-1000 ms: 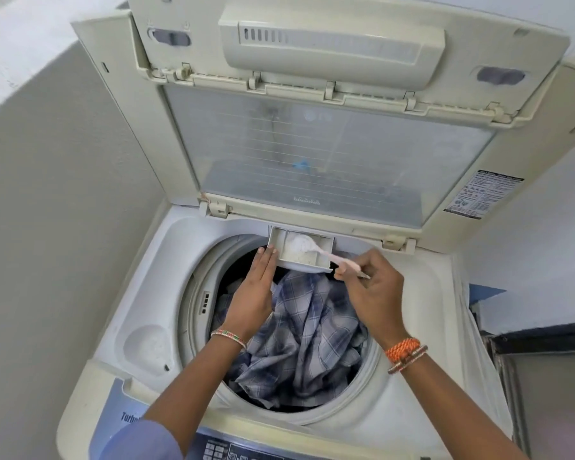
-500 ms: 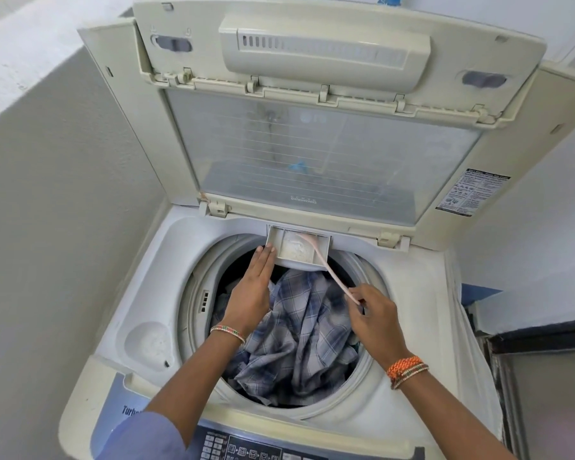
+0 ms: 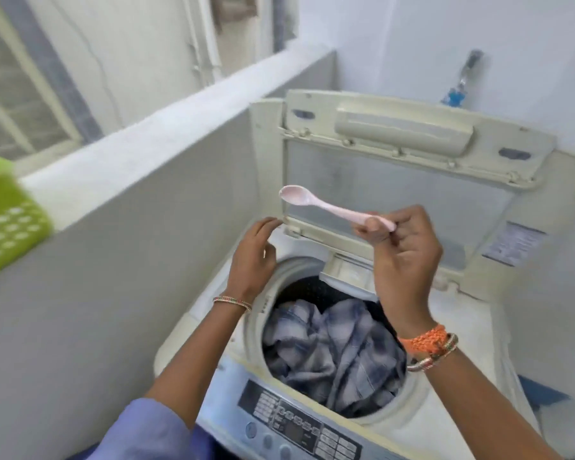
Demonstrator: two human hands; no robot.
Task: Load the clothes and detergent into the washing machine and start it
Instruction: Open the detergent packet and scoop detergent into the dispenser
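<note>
Right hand [image 3: 402, 257] lifted 1 spoon [image 3: 329, 205], left hand [image 3: 251, 257] empty

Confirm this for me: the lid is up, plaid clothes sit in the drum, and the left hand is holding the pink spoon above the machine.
One detail is off. The head view shows the right hand pinching the pink spoon by its handle, not the left. The left hand is empty, fingers loosely curled. The rest stands: the lid is up and plaid clothes sit in the drum.
</note>
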